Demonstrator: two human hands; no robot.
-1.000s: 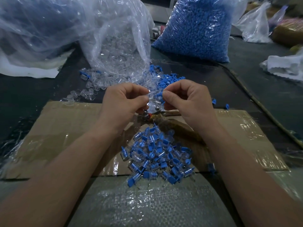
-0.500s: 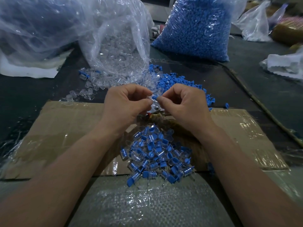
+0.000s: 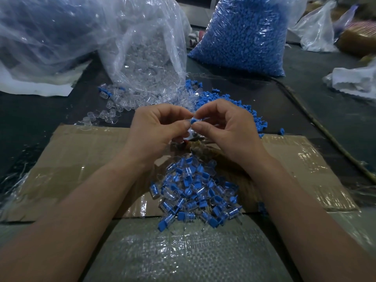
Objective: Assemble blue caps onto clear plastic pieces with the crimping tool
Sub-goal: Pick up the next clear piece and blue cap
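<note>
Cardboard (image 3: 81, 159) lies on the dark worktop (image 3: 40, 119); above it the left hand (image 3: 156, 129) and right hand (image 3: 227, 127) together pinch one blue cap (image 3: 193, 120) (capped pieces (image 3: 193, 190) heaped nearer the person).

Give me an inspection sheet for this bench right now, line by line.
Surface: taped cardboard sheet on a dark table.
Job's things: blue cap pinched at centre; pile of capped pieces on the cardboard; loose blue caps and clear pieces behind; crimping tool mostly hidden under the hands.
Clutter: white crumpled sheet, far right.
Grippers: left hand and right hand both pinch the blue cap.
Cables: cord-like strip at right, unclear.
Surroundings: bag of blue caps, bag of clear pieces, more bags behind.
</note>
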